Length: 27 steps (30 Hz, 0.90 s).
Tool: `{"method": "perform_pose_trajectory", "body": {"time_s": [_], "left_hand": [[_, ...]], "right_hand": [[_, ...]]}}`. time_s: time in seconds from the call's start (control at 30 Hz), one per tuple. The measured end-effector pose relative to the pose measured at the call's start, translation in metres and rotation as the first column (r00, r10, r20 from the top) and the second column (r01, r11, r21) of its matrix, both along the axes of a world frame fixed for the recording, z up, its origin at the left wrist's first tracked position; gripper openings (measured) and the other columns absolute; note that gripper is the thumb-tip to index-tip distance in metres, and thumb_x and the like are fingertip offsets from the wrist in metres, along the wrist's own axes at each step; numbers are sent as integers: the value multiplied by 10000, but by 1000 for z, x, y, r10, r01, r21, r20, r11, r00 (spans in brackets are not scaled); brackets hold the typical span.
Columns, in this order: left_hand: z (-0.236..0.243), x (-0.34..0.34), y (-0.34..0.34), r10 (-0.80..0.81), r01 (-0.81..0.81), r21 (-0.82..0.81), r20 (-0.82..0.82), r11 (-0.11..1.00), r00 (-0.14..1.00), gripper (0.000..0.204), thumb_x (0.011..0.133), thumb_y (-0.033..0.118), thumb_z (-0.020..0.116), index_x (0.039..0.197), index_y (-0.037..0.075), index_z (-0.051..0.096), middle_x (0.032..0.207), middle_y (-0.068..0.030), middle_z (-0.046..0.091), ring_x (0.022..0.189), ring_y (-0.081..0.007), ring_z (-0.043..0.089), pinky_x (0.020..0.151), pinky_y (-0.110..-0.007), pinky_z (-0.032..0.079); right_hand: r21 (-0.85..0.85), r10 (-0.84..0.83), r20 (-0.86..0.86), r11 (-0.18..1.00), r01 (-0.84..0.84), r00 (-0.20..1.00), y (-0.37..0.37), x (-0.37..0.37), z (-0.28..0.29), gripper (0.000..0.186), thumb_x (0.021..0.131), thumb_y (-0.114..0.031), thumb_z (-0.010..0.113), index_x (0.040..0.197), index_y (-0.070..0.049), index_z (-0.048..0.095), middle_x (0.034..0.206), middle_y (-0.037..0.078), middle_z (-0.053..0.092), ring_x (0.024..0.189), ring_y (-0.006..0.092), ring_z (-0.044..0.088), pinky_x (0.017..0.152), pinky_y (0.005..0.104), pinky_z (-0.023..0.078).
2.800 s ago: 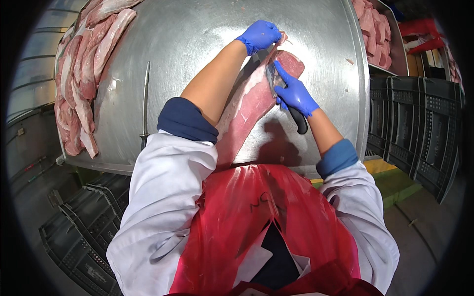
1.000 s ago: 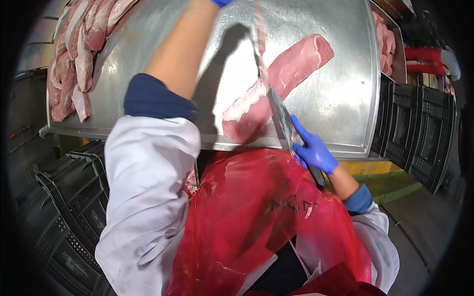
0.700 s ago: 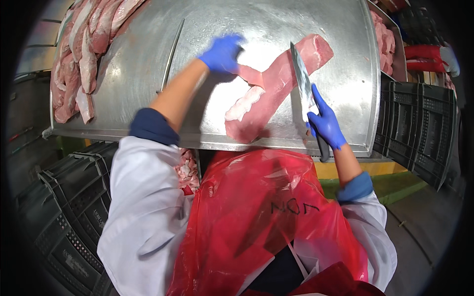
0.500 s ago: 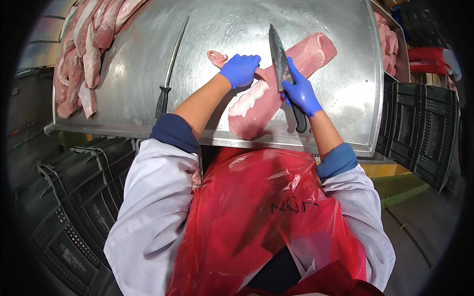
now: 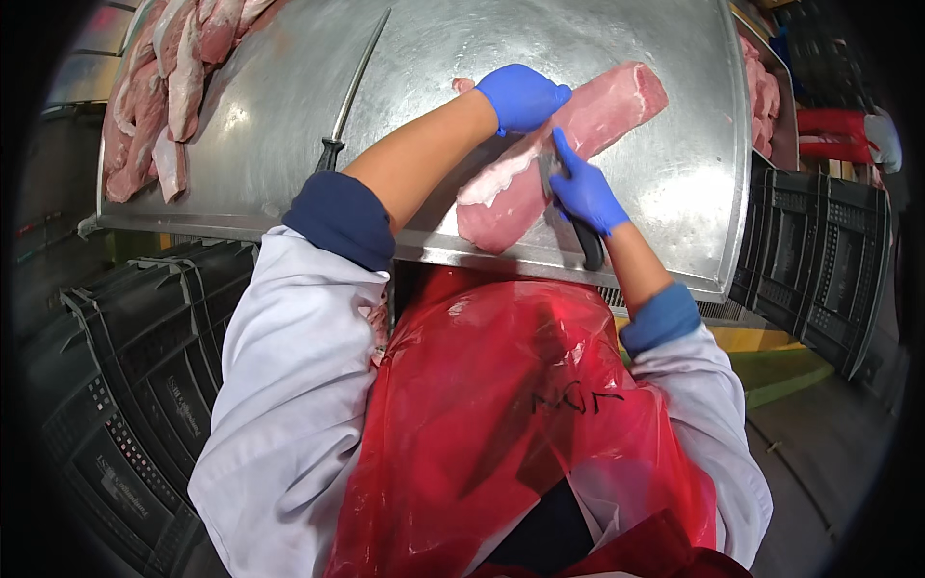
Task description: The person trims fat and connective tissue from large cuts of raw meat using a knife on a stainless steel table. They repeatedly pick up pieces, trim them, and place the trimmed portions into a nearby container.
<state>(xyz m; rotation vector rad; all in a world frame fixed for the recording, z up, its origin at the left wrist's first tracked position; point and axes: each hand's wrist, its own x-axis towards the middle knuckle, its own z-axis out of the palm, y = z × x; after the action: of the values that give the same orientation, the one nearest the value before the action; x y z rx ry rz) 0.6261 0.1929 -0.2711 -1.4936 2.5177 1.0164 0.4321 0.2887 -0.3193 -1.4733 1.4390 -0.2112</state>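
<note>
A long pink piece of boneless meat (image 5: 617, 106), with a white fatty patch along its left side, lies slantwise on the metal table. My left hand (image 5: 523, 96), in a blue glove, is closed at its upper left edge on a strip of meat (image 5: 462, 85), whose tip pokes out beyond the wrist. In my right hand (image 5: 590, 196), also gloved in blue, is a knife (image 5: 589, 246) with a black handle. Its blade lies against the middle of the meat and is mostly hidden by the fingers and the meat.
A sharpening steel (image 5: 361, 77) lies on the metal table (image 5: 279, 125), left of my forearm. Several long meat pieces (image 5: 145, 106) are heaped at the table's left end. More meat (image 5: 761, 96) fills a tray at right. Black crates (image 5: 809, 260) stand beside the table on both sides.
My left hand has moved right and away from me, drawing the strip along the meat. The knife blade has turned from plainly visible to mostly hidden at the meat.
</note>
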Motion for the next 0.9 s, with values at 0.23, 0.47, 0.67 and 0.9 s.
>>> {"method": "perform_pose_trajectory", "body": {"time_s": [0.23, 0.47, 0.67, 0.9], "left_hand": [[12, -3, 7, -171, 172, -104, 13, 980, 985, 446, 1027, 374, 364, 1040, 117, 728, 966, -159, 733, 834, -326, 693, 749, -434, 553], [32, 16, 18, -3, -10, -191, -68, 982, 998, 460, 1032, 374, 366, 985, 101, 734, 823, -121, 723, 761, -277, 688, 720, -400, 551], [63, 24, 31, -8, -9, -188, -90, 982, 996, 470, 1040, 375, 411, 910, 51, 725, 698, -95, 676, 623, -220, 649, 637, -370, 535], [73, 53, 48, -63, 60, -388, 6, 920, 998, 241, 990, 245, 510, 1050, 88, 681, 688, -108, 656, 584, -257, 642, 574, -393, 522]], "right_hand": [[31, -3, 88, 1000, 0, 996, 29, -14, -6, 762, 937, -62, 549, 1609, -289, 273, 782, 78, 644, 574, 117, 572, 522, 289, 497], [117, 58, 124, 990, -73, 991, 76, -20, 15, 779, 915, -102, 557, 1611, -257, 243, 765, 154, 681, 637, 205, 665, 696, 369, 557], [-34, 145, 75, 989, -143, 987, 53, -4, -8, 784, 903, -95, 539, 1609, -269, 248, 746, 171, 668, 582, 204, 647, 621, 351, 540], [6, 241, 98, 970, -243, 966, 73, -2, 3, 766, 923, -80, 522, 1615, -258, 245, 767, 178, 683, 540, 208, 641, 608, 359, 552]]}}
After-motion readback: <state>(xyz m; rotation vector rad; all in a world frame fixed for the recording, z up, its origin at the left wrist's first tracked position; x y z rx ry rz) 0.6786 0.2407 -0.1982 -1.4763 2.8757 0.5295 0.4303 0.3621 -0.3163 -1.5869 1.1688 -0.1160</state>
